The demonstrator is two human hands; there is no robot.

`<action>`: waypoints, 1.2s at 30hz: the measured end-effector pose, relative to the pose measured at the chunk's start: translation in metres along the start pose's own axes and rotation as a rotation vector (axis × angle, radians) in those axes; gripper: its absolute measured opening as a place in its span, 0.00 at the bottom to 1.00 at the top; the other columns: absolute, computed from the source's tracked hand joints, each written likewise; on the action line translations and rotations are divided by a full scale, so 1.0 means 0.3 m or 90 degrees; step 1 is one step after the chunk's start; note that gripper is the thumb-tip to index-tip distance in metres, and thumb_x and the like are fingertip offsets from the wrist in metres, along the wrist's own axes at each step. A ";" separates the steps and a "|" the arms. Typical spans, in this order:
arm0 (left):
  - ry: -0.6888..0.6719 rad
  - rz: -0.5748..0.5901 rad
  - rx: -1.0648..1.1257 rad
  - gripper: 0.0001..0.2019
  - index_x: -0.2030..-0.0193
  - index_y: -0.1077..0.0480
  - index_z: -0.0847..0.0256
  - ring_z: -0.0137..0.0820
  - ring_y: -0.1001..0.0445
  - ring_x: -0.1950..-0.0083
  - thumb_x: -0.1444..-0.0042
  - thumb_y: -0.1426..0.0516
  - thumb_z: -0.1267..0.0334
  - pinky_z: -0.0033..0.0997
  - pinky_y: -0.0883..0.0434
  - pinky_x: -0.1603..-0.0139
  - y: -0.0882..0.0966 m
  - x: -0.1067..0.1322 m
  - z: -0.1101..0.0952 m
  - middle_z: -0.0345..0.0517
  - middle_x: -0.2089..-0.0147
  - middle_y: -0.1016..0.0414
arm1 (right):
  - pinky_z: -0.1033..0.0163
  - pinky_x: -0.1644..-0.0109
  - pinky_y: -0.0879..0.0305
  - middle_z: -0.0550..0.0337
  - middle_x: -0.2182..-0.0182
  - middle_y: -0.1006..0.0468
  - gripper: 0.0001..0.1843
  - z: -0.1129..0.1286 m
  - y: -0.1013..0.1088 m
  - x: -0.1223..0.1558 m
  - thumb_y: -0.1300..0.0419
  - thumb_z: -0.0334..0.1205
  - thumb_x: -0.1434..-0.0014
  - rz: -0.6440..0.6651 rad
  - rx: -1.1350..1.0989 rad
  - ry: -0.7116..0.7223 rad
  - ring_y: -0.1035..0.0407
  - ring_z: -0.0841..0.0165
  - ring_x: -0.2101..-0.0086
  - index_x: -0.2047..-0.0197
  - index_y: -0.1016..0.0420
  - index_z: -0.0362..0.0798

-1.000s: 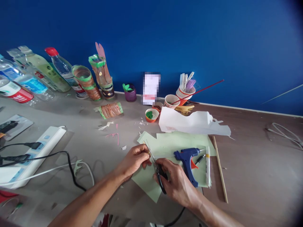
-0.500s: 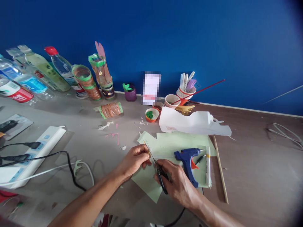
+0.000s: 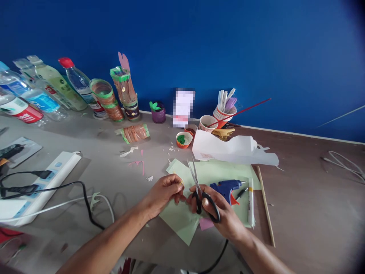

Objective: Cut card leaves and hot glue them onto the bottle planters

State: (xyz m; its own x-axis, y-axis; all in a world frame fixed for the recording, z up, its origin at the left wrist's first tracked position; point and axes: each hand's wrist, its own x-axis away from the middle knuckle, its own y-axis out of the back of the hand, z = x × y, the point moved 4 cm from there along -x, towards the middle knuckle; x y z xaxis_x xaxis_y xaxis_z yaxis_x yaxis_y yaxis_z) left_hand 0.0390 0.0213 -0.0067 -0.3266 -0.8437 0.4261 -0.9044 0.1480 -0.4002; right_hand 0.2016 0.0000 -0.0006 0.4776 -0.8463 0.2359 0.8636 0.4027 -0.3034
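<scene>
Pinching a tiny yellowish scrap (image 3: 182, 182), left hand (image 3: 168, 188) sits just left of black-handled steel scissors (image 3: 197, 185), gripped blades-away by the right hand (image 3: 221, 209).

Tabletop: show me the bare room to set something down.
Widest bare patch: right of the wooden stick, this side of the coiled cable. A smaller one lies between the power strip and white scrap. Crowded: around the scissors and glue gun, and by the bottles.
</scene>
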 end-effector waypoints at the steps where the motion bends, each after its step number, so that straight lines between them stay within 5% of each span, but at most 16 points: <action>1: 0.002 0.000 -0.001 0.08 0.74 0.34 0.62 0.22 0.37 0.79 0.53 0.39 0.61 0.32 0.29 0.64 -0.001 0.001 -0.001 0.33 0.80 0.35 | 0.61 0.59 0.38 0.57 0.70 0.24 0.29 0.000 0.001 0.001 0.39 0.62 0.43 0.008 0.008 -0.001 0.33 0.66 0.67 0.50 0.29 0.47; 11: -0.007 -0.029 -0.137 0.12 0.75 0.36 0.60 0.27 0.30 0.76 0.52 0.39 0.56 0.28 0.33 0.68 -0.018 0.011 -0.023 0.32 0.82 0.37 | 0.66 0.73 0.45 0.61 0.72 0.29 0.30 0.032 0.017 -0.002 0.39 0.62 0.45 -0.043 0.067 -0.070 0.39 0.73 0.77 0.52 0.29 0.44; 15: -0.020 -0.035 -0.153 0.12 0.74 0.35 0.60 0.28 0.29 0.75 0.50 0.40 0.56 0.27 0.34 0.68 -0.008 0.008 -0.026 0.32 0.83 0.37 | 0.67 0.74 0.46 0.68 0.78 0.37 0.22 0.056 0.012 -0.002 0.40 0.54 0.42 -0.041 0.199 -0.076 0.45 0.74 0.77 0.53 0.30 0.44; 19: -0.041 -0.027 -0.146 0.12 0.73 0.35 0.60 0.27 0.30 0.77 0.50 0.40 0.56 0.29 0.33 0.67 0.003 0.006 -0.025 0.32 0.83 0.37 | 0.67 0.71 0.43 0.68 0.78 0.36 0.17 0.071 0.021 0.007 0.41 0.40 0.44 -0.066 0.402 -0.074 0.43 0.73 0.76 0.51 0.27 0.48; 27: -0.064 -0.031 -0.140 0.12 0.73 0.35 0.60 0.26 0.33 0.78 0.50 0.39 0.56 0.31 0.32 0.66 0.012 0.006 -0.025 0.33 0.82 0.36 | 0.66 0.67 0.38 0.66 0.74 0.29 0.20 0.131 0.012 0.007 0.44 0.36 0.47 -0.103 0.628 -0.042 0.36 0.70 0.73 0.50 0.27 0.50; 36: -0.192 -0.164 -0.150 0.10 0.70 0.32 0.60 0.27 0.31 0.73 0.45 0.41 0.56 0.28 0.35 0.67 0.082 0.020 -0.095 0.36 0.79 0.33 | 0.55 0.49 0.37 0.52 0.66 0.23 0.18 0.159 -0.005 -0.055 0.41 0.34 0.47 -0.176 0.911 0.111 0.31 0.55 0.55 0.51 0.26 0.47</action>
State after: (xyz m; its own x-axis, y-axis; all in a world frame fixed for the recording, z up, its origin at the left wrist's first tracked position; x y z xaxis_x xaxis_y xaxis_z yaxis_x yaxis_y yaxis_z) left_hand 0.0069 0.0346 0.0089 -0.0203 -0.9756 0.2184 -0.9948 -0.0022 -0.1021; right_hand 0.2001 0.0301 0.0400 0.3385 -0.9409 -0.0112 0.3926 0.1304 0.9104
